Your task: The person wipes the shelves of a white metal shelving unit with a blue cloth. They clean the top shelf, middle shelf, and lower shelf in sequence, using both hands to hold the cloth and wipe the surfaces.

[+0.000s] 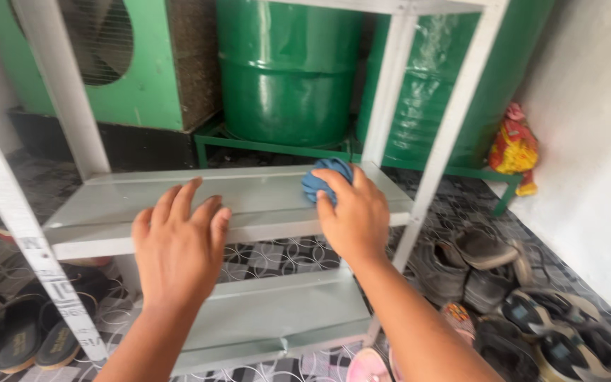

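The person's right hand (pixel 353 212) is on a blue cloth (pixel 323 180). The cloth is bunched up into a ball. It sits on the upper shelf (pixel 178 194) of a white rack, just past the fingertips and partly under them. The fingers curl over the cloth and press it, with the thumb low on its near side. It looks like a loose hold, not a tight squeeze.

The left hand (pixel 178 244) is flat and open. Its fingers are spread wide, and it holds nothing. It is over the front edge of the same shelf, well to the side of the cloth. I cannot tell if the palm touches the shelf.

The cloth looks soft and light. I think it would squash easily and not slip. It would not break. The best place to grab it is right around the ball, from the top.

Behind the fingers stands a big green drum (pixel 288 71). Down below the right wrist lie shoes (pixel 475 265) on the patterned floor (pixel 284 251).
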